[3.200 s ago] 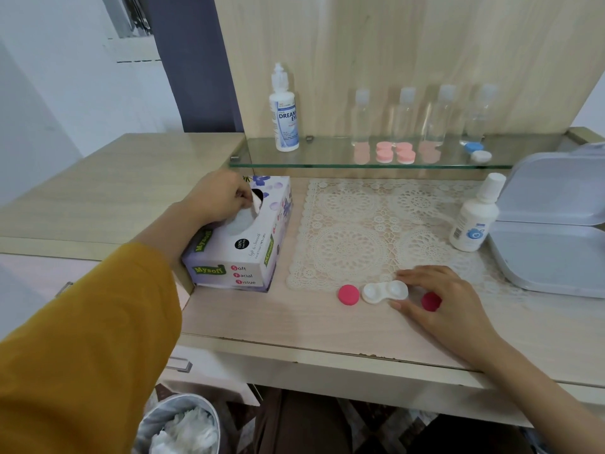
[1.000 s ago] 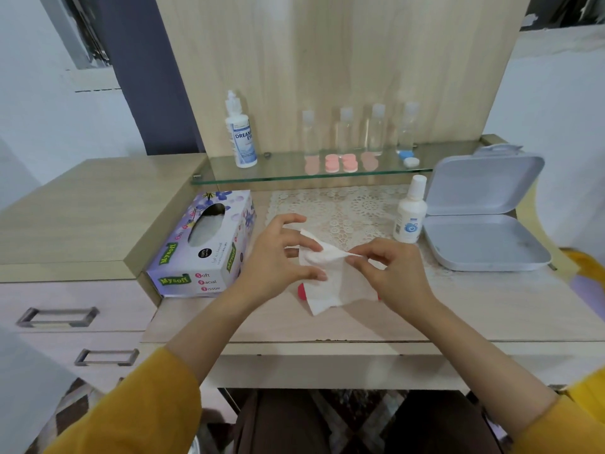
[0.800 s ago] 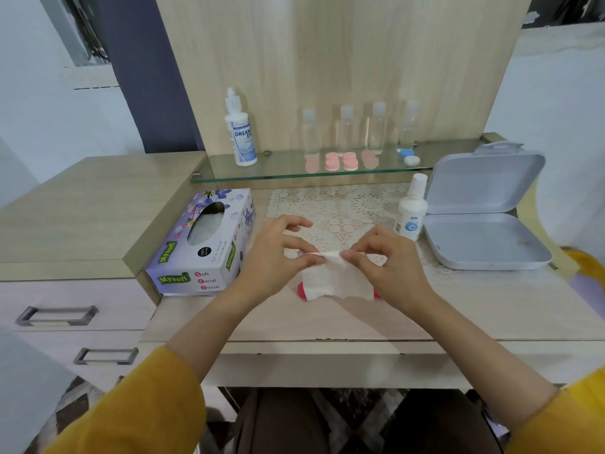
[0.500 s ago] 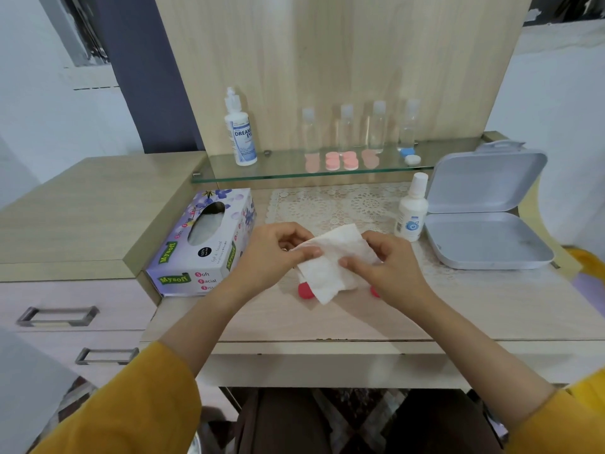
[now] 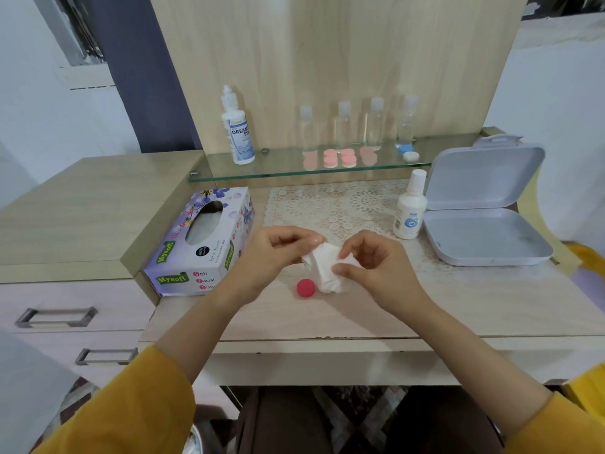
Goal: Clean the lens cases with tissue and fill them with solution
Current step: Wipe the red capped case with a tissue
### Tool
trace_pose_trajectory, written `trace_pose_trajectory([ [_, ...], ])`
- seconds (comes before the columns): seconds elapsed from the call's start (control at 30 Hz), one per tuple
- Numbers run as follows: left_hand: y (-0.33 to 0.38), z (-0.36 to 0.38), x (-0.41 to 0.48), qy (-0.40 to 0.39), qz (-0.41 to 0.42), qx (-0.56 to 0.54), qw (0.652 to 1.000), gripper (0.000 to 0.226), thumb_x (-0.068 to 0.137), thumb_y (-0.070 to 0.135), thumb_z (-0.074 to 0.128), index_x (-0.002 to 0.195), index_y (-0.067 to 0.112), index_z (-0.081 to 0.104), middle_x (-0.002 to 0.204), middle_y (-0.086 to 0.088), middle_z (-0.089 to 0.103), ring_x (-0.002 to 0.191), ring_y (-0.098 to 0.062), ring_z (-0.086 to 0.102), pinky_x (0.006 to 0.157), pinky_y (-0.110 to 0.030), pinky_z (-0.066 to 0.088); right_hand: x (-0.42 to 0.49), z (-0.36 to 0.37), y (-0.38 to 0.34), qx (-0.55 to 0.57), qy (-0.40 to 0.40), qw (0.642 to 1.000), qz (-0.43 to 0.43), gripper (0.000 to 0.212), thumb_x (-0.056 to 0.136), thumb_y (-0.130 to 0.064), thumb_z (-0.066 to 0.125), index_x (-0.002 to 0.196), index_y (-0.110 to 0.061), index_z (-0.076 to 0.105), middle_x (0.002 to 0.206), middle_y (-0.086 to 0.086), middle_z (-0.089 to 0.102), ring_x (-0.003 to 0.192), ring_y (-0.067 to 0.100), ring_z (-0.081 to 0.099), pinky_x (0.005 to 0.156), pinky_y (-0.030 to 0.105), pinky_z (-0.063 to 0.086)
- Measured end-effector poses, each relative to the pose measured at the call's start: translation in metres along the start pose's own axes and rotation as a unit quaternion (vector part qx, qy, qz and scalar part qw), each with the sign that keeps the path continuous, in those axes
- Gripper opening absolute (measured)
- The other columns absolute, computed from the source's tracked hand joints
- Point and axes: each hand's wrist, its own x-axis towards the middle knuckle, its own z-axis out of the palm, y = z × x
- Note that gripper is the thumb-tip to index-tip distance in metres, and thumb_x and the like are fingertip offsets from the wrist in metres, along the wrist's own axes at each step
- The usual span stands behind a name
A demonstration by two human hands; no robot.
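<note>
Mustard-yellow soft-fabric left sleeve [image 5: 124,407] and matching right sleeve [image 5: 563,427], cuffs bunched near elbows; forearms uncovered, left hand [image 5: 271,257] and right hand [image 5: 376,267] bare.

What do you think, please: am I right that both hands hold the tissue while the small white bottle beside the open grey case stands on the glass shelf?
No: the head view shows the small white bottle standing on the desk, below the glass shelf. The left hand and right hand hold the tissue, and the bottle is beside the open grey case.
</note>
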Motion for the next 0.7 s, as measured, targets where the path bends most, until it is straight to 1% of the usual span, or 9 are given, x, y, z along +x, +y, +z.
trace_pose_trajectory([
  [0.1,-0.005,0.006,-0.001,0.037,-0.03,0.013,0.999,0.043,0.072,0.004,0.072,0.109,0.02,0.058,0.096,-0.002,0.067,0.086,-0.013,0.067,0.072,-0.023,0.054,0.0,0.004,0.0,0.001,0.029,0.999,0.014,0.034,0.067,0.003,0.075,0.073,-0.022,0.053,0.056,-0.005,0.058,0.05,0.007,0.049,0.05,0.019,0.039],
  [0.13,-0.008,0.01,-0.001,0.052,-0.057,-0.007,0.997,0.044,0.073,0.001,0.071,0.109,0.02,0.055,0.098,-0.003,0.065,0.086,-0.013,0.067,0.072,-0.024,0.055,0.0,0.006,0.001,0.003,0.042,0.999,0.015,0.034,0.067,0.003,0.075,0.074,-0.022,0.054,0.055,-0.005,0.059,0.05,0.007,0.051,0.05,0.019,0.04],
  [0.23,-0.009,0.02,-0.004,0.075,-0.134,-0.127,0.98,0.022,0.079,-0.001,0.064,0.098,0.009,0.058,0.091,-0.009,0.067,0.077,-0.015,0.068,0.071,-0.027,0.057,0.0,0.007,0.002,0.006,0.066,0.998,0.012,0.027,0.068,0.001,0.076,0.069,-0.018,0.056,0.059,-0.003,0.057,0.055,0.008,0.052,0.053,0.021,0.043],
  [0.3,-0.012,0.019,-0.003,0.081,-0.133,-0.154,0.976,0.013,0.083,0.0,0.06,0.095,0.003,0.06,0.085,-0.01,0.069,0.073,-0.015,0.069,0.068,-0.025,0.057,0.0,0.005,0.003,0.01,0.06,0.998,0.007,0.021,0.072,-0.004,0.075,0.069,-0.017,0.059,0.065,0.003,0.06,0.061,0.013,0.054,0.058,0.025,0.045],
  [0.37,-0.012,0.015,-0.002,0.096,-0.111,-0.151,0.978,0.01,0.084,0.004,0.059,0.094,0.005,0.061,0.079,-0.005,0.07,0.071,-0.012,0.068,0.064,-0.022,0.056,0.001,0.0,0.003,0.002,0.054,0.999,0.002,0.013,0.078,-0.01,0.07,0.07,-0.016,0.062,0.071,0.004,0.065,0.063,0.014,0.059,0.063,0.027,0.048],
  [0.43,-0.012,0.008,0.002,0.101,-0.089,-0.1,0.986,0.005,0.085,0.008,0.06,0.088,0.01,0.062,0.073,0.004,0.07,0.068,-0.006,0.066,0.061,-0.018,0.054,0.003,-0.008,0.004,-0.044,0.048,0.998,-0.006,0.009,0.081,-0.012,0.067,0.073,-0.016,0.065,0.075,0.0,0.068,0.067,0.015,0.063,0.069,0.029,0.05],
  [0.5,-0.013,0.0,0.004,0.079,-0.078,-0.015,0.994,0.005,0.084,0.013,0.061,0.084,0.015,0.065,0.072,0.009,0.068,0.067,-0.004,0.064,0.06,-0.017,0.051,0.007,-0.018,0.008,-0.158,0.015,0.987,-0.018,0.004,0.079,-0.014,0.069,0.081,-0.017,0.069,0.083,-0.005,0.068,0.074,0.013,0.062,0.075,0.028,0.05],
  [0.6,-0.017,-0.009,0.007,0.034,-0.093,0.093,0.991,0.008,0.086,0.014,0.061,0.085,0.019,0.067,0.077,0.008,0.066,0.069,-0.004,0.06,0.059,-0.014,0.046,0.012,-0.027,0.017,-0.343,-0.07,0.937,-0.014,0.025,0.077,-0.024,0.072,0.102,-0.019,0.069,0.102,-0.004,0.064,0.089,0.012,0.055,0.081,0.028,0.042],
  [0.7,-0.022,-0.011,0.011,0.006,-0.109,0.174,0.979,0.008,0.085,0.015,0.063,0.086,0.022,0.067,0.081,0.008,0.065,0.07,-0.002,0.059,0.06,-0.013,0.044,0.013,-0.023,0.023,-0.404,-0.116,0.907,-0.004,0.041,0.078,-0.032,0.069,0.117,-0.019,0.062,0.113,-0.002,0.059,0.104,0.018,0.048,0.088,0.03,0.038],
])
